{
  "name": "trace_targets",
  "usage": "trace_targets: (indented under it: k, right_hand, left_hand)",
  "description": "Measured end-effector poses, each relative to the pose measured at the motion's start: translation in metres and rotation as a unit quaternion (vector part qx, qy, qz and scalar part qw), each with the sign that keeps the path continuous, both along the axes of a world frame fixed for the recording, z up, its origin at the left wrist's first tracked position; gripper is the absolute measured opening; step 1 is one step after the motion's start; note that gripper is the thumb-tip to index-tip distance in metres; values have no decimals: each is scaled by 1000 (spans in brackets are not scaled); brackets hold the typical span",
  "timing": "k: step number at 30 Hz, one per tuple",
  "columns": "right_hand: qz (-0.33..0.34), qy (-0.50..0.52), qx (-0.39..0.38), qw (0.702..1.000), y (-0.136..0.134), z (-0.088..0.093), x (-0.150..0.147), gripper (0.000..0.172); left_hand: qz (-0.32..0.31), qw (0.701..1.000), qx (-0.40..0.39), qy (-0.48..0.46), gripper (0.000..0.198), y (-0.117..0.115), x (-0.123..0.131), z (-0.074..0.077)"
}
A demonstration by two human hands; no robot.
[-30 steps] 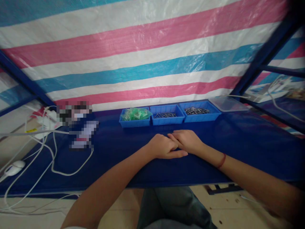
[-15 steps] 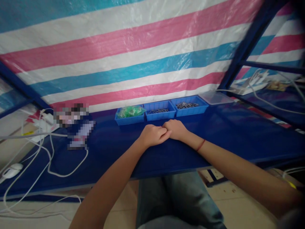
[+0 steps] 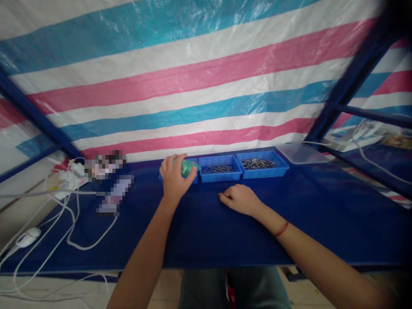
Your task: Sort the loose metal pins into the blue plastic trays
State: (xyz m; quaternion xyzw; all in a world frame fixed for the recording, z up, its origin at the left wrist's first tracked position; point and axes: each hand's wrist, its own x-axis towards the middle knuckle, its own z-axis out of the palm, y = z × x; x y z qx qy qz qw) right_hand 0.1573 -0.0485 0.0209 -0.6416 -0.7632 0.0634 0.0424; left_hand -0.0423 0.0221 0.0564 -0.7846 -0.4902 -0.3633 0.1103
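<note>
My left hand point(image 3: 175, 178) is over the left blue bin point(image 3: 194, 180), its thumb apart from the fingers. Green plastic-looking pieces point(image 3: 186, 167) in a clear bag show between thumb and fingers; whether the hand touches them I cannot tell. Most of that bin is hidden behind the hand. Lying curled on the blue table, my right hand point(image 3: 241, 199) holds nothing that I can see. In front of it stand the middle blue bin point(image 3: 222, 176), with thin metal screws or pins point(image 3: 218, 169), and the right blue bin point(image 3: 266, 172), with thicker metal pieces point(image 3: 257, 163).
A clear plastic lid point(image 3: 302, 153) lies right of the bins. At the left are a blurred-out device point(image 3: 116, 195), a power strip point(image 3: 72, 178), loose white cables point(image 3: 72, 231) and a white mouse-like object point(image 3: 28, 237). A striped plastic sheet point(image 3: 193, 98) hangs behind the table point(image 3: 206, 231).
My hands were together on the table and have parted. The left has moved left and forward over the green pieces; the right stays curled on the table. The camera view has shifted slightly.
</note>
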Motion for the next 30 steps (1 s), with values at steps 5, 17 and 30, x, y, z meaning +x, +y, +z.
trace_targets:
  k: [5,17,30]
  right_hand:
    - [22,1,-4,1000,1,-3,4,52]
    - [31,21,5,999,-8,-9,2,48]
    - [93,295,42,950,-32,-26,-45,120]
  left_hand:
    - [58,981,-130,129,59,12,-15,-7]
    - [47,962,-171,209,48,-8,-42,-5]
    - [-62,971,-154,175,62,-108,-62,-17]
